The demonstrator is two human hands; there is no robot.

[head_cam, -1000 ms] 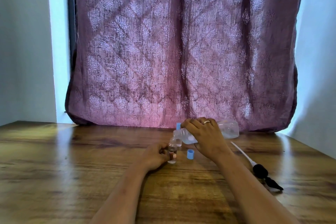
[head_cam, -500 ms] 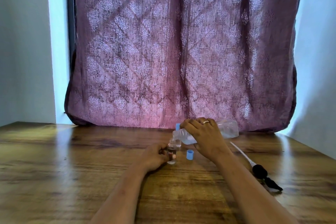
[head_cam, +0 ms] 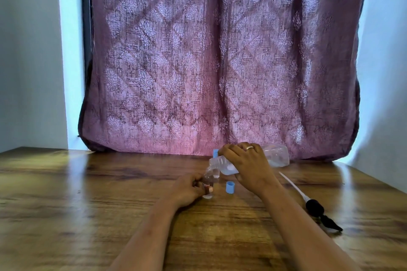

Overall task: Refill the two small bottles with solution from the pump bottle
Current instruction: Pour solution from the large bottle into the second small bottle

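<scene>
Plenty of bare bench (head_cam: 88,193) at frame left, tighter on the right where the pump head (head_cam: 315,204) lay near the edge, and mid-frame the left hand (head_cam: 187,189) had fingers curled round the small bottle (head_cam: 208,180) while the right hand (head_cam: 251,167) clamped its fingers on the tipped pump bottle (head_cam: 277,156) over it, nothing budged since half a second earlier.

A small bottle (head_cam: 208,180) is stood upright near the middle of the counter (head_cam: 88,193) and is held from its left by the left hand (head_cam: 187,189). Above it and to its right, the pump bottle (head_cam: 278,156) is held tilted by the right hand (head_cam: 248,167), its neck lowered over the small bottle's mouth. A cap (head_cam: 230,187) is set just right of the small bottle. The pump head (head_cam: 315,204) and its tube are laid farther right. A curtain (head_cam: 220,61) is hung behind the counter.
</scene>
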